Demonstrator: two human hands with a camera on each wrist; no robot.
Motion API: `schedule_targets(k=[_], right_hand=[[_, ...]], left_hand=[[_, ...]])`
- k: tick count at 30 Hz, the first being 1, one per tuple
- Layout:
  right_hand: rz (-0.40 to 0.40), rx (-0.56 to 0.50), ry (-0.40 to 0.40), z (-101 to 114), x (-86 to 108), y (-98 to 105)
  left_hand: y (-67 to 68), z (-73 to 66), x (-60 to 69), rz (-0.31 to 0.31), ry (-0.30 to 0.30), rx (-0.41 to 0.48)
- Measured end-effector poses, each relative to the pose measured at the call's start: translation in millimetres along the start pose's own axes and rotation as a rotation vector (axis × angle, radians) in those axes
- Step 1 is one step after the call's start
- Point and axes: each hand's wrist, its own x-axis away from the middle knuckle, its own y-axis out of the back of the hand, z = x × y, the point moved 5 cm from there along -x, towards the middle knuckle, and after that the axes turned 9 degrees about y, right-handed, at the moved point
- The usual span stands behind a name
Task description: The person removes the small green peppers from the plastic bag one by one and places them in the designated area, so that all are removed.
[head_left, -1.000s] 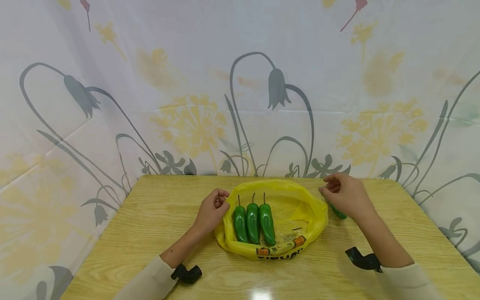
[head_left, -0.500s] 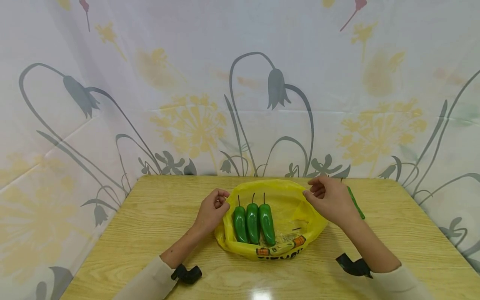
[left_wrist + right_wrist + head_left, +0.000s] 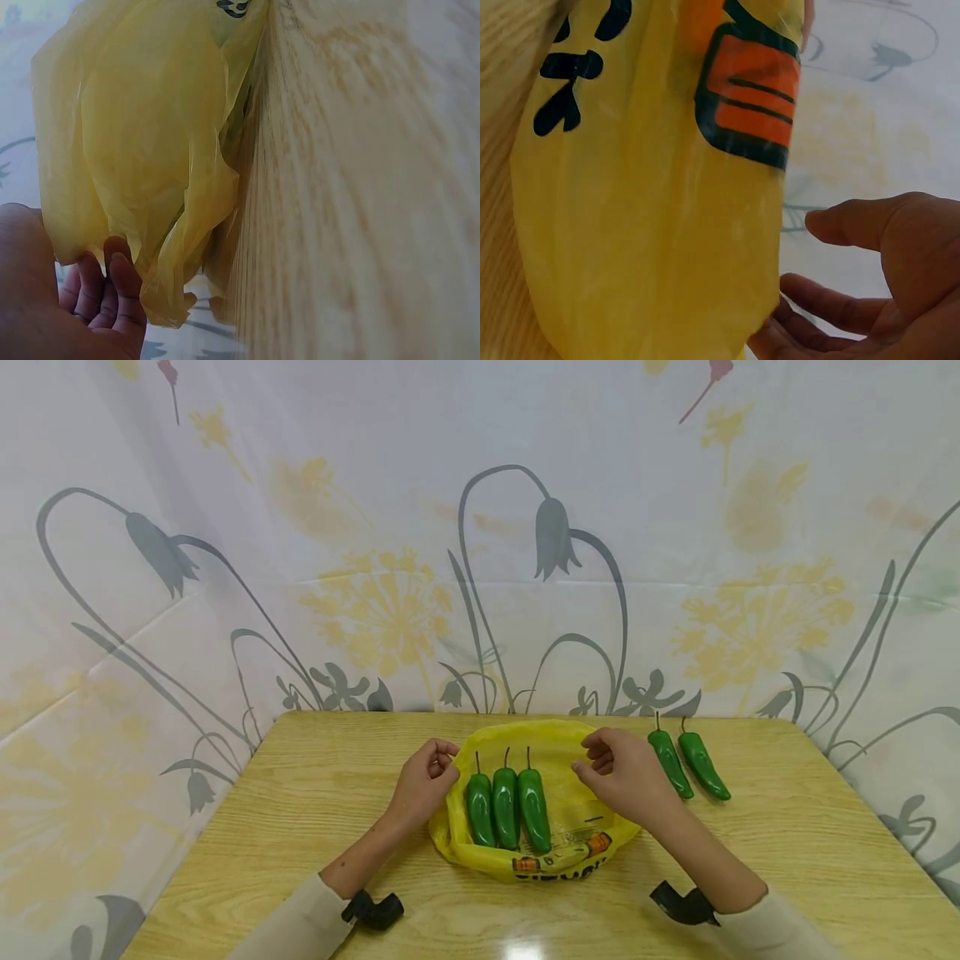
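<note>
A yellow plastic bag (image 3: pixel 495 862) lies with its mouth wide, its side filling much of both wrist views. Inside, toward its left, three green peppers (image 3: pixel 506 808) rest side by side, stems pointing away. My left hand (image 3: pixel 422 782) pinches the bag's left rim; in the left wrist view its fingers (image 3: pixel 124 292) curl at the plastic. My right hand (image 3: pixel 630 777) is over the bag's right side, holding nothing, thumb (image 3: pixel 847 223) and fingers apart in the right wrist view. Whether its fingertips touch the bag, I cannot tell.
Two more green peppers (image 3: pixel 703 766) lie on the wooden table (image 3: pixel 337 752), right of the bag and just beyond my right hand. Behind the table's back edge hangs a pale cloth (image 3: pixel 405 468) with a flower print. Both wrists wear a black mount (image 3: pixel 372 911).
My right hand has moved left, from above the peppers at the right to the bag's right side, uncovering both of them. My left hand stays at the rim.
</note>
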Motion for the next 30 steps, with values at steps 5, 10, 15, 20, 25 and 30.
schedule_targets(k=[5,10,15,20,25,30], right_hand=[[0.038,-0.021,0.011,5,1.8,-15],[0.093,-0.025,0.049,12,3.6,-25],[0.139,-0.026,0.078,14,4.7,-34],[0.178,-0.036,0.086,14,5.5,-42],[0.213,-0.052,0.083,15,4.7,-48],[0.244,-0.048,0.019,13,1.9,-55]], left_hand=[[-0.2,0.7,-0.5,-0.002,0.002,0.000],[-0.5,-0.9,-0.1,-0.001,-0.002,0.017],[-0.2,0.5,-0.9,0.001,-0.006,0.016],[0.0,1.0,-0.8,-0.002,-0.005,0.009],[-0.9,-0.9,-0.5,-0.014,0.006,0.008],[0.2,-1.4,0.0,0.006,-0.003,0.013]])
